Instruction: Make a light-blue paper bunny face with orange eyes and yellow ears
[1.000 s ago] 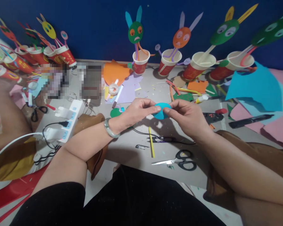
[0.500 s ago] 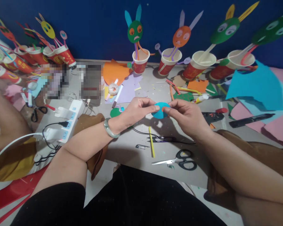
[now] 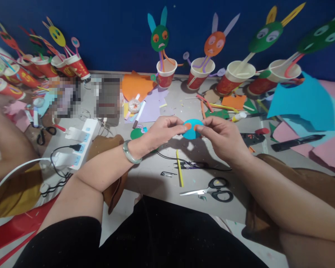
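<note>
Between my two hands is a blue paper oval (image 3: 192,134) with two small orange paper pieces on it, held above the table. My left hand (image 3: 167,131) pinches its left edge, the thumb beside one orange piece. From the other side my right hand (image 3: 219,137) grips it, its thumb on the second orange piece and partly hiding it. Beneath the hands lie black-handled scissors (image 3: 219,189), a yellow stick (image 3: 179,169) and a small clear and black item (image 3: 167,174). A green paper piece (image 3: 135,134) rests just behind my left wrist.
Paper cups (image 3: 166,74) with paper-faced figures line the back wall. A power strip (image 3: 85,139) with cables stands at left, near another person's arm (image 3: 5,137). Blue paper (image 3: 301,104), pink paper and a black marker (image 3: 297,142) lie at right. A cable (image 3: 167,156) crosses the table.
My left thumb has shifted off the oval's left part, so a second orange piece now shows. The oval has moved slightly right and up; the table items stay put.
</note>
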Demonstrator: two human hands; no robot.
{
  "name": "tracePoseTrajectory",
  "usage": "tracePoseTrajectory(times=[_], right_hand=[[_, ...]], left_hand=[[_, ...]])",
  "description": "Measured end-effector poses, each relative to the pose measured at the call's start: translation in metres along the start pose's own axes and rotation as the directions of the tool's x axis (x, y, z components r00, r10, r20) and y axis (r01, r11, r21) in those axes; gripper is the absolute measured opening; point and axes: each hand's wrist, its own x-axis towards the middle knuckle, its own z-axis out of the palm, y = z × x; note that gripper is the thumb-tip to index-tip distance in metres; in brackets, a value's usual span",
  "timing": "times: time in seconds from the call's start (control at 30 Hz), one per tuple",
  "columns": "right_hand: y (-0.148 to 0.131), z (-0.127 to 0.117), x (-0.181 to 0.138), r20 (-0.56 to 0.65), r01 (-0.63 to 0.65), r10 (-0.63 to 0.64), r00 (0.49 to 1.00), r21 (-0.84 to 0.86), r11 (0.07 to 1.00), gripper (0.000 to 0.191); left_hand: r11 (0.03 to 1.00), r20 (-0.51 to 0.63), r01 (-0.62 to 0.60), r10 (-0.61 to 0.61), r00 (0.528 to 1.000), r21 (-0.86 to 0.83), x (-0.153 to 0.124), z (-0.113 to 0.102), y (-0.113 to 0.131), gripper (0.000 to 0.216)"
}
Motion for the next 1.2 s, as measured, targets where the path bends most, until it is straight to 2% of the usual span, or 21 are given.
tracePoseTrajectory(times=[0.17,0.3,0.5,0.7,0.87,1.07,1.2], right_hand=[[0.012,-0.001,0.007,-0.083,0.027,-0.017,0.996,0.123,0.992,0.037],[0.014,-0.001,0.01,-0.062,-0.022,0.037,0.997,0.231,0.973,0.042],[0.007,-0.001,0.002,0.033,-0.005,0.003,0.999,0.046,0.999,0.031],[-0.001,0.0,0.0,0.057,-0.017,0.015,0.998,0.029,0.999,0.03],[0.001,-0.002,0.0,0.115,-0.033,0.033,0.993,-0.003,0.999,0.027],[0.005,-0.004,0.002,0.021,0.011,-0.012,1.0,0.032,0.999,0.025],[0.011,-0.007,0.003,-0.026,0.044,-0.042,0.999,0.092,0.995,0.024]], left_hand=[[0.999,-0.036,-0.018,0.017,0.999,-0.031,0.004,-0.002,-0.006,0.034],[0.995,-0.05,-0.07,0.066,0.997,-0.07,0.008,-0.002,-0.011,0.039],[0.996,-0.066,-0.081,0.078,0.995,-0.048,0.007,-0.001,-0.008,0.026],[0.99,-0.022,-0.113,0.111,0.994,-0.09,0.005,-0.001,-0.002,0.052],[0.989,-0.003,-0.119,0.12,0.993,-0.089,0.005,-0.001,-0.004,0.047],[0.994,0.021,-0.087,0.089,0.996,-0.072,0.006,-0.002,-0.006,0.037],[0.998,0.058,-0.025,0.029,0.998,-0.065,0.003,-0.001,-0.002,0.04]])
